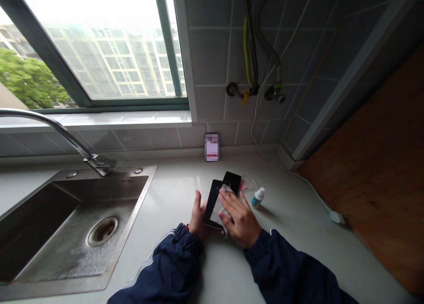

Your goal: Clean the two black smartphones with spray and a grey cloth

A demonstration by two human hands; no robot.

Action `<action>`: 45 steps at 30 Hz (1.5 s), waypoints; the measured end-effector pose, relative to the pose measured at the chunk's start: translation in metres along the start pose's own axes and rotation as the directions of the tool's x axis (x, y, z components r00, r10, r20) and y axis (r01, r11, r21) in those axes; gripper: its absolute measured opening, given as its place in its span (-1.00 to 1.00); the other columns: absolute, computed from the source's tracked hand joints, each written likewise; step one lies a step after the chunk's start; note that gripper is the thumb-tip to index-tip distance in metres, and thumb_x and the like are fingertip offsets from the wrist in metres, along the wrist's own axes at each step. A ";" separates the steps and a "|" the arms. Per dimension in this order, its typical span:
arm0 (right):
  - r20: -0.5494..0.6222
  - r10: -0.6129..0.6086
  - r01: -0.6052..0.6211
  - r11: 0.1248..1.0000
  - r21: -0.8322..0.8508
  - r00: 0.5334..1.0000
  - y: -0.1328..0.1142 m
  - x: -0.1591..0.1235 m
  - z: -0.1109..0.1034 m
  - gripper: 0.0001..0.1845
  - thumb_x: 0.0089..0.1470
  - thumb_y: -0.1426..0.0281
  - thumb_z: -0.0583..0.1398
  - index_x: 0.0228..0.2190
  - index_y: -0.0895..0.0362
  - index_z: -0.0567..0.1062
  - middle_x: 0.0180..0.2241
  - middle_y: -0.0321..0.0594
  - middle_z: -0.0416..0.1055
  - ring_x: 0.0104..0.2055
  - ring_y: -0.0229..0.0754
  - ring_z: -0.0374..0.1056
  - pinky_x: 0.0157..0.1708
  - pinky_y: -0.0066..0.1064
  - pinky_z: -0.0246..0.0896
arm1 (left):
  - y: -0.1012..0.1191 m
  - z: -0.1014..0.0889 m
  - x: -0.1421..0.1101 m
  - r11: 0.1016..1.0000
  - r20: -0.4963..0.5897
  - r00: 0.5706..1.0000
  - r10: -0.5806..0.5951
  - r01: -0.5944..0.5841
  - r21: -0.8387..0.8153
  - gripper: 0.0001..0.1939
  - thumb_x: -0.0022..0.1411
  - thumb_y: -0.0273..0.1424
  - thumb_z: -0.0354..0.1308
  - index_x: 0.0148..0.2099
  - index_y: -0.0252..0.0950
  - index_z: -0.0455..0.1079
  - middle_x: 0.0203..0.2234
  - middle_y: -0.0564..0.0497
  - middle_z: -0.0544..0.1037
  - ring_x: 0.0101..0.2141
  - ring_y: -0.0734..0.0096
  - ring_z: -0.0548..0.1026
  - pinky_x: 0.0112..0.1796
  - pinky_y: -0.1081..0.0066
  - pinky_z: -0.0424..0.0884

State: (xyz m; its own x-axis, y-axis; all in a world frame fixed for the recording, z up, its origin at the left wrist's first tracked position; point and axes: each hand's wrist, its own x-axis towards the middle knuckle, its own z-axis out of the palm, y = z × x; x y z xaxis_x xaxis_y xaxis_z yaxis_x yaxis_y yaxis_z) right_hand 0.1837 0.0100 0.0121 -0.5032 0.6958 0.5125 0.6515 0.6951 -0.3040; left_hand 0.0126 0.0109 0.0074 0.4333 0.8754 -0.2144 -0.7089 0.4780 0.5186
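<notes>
My left hand [198, 219] supports a black smartphone [213, 193] from its left side and underneath, with the thumb raised beside the edge. Small lit digits show near the top of its screen. Against that screen my right hand [244, 222] presses a white wipe [216, 210], its fingers lying over the cloth. A second dark phone [233, 179] lies on the counter just behind, partly covered by the held one. To the right of my right hand stands a small white-capped bottle [258, 197] with a blue label. Between bottle and second phone is a pink piece [243, 185].
A steel sink [153, 176] with a curved faucet [62, 131] is set into the white counter [172, 207] at left. Another phone-like screen [212, 148] leans on the wall tiles. A white cable [291, 171] crosses the counter to a plug [337, 217] at right.
</notes>
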 end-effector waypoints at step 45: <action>-0.060 0.064 -0.065 0.998 -0.026 0.996 0.009 0.005 -0.011 -0.49 0.38 0.17 -0.02 0.24 0.10 0.33 0.30 -0.11 0.23 0.43 0.14 -0.11 0.33 0.25 -0.22 | 0.005 -0.002 -0.001 0.992 0.223 0.968 -0.116 0.126 -0.031 0.03 0.21 0.32 -0.29 0.35 -0.45 0.17 -0.21 -0.35 0.62 -0.48 -0.02 0.61 -0.60 0.25 0.43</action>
State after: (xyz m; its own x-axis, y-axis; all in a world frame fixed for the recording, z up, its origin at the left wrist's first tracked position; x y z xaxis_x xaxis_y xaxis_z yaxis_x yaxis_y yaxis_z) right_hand 0.1935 0.0174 0.0210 -0.4259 0.7266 0.5391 0.6975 0.6432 -0.3160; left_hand 0.0073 0.0120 0.0082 0.6257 0.7756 -0.0833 -0.6656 0.5866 0.4614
